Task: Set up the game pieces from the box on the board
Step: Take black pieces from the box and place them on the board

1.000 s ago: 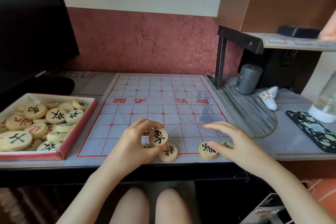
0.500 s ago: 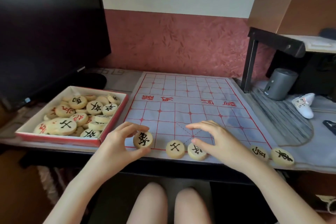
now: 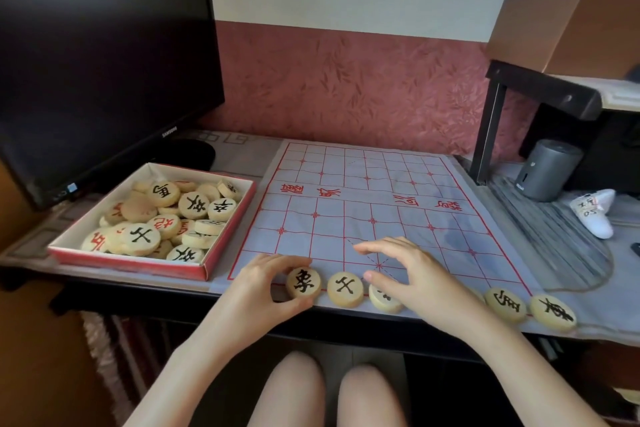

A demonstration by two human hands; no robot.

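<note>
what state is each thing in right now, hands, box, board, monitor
left hand: gripping a round wooden piece with a black character at the board's near edge
right hand: open, fingers spread over the near row
red-edged cardboard box: open, still holding many pieces
grey cloth board with red grid: laid flat, far half bare
black monitor: screen dark

The worktop (image 3: pixel 242 156) carries a monitor (image 3: pixel 104 55), a box (image 3: pixel 138 265), the board (image 3: pixel 363 211), a speaker (image 3: pixel 543 170) and a mat (image 3: pixel 554 239).
</note>
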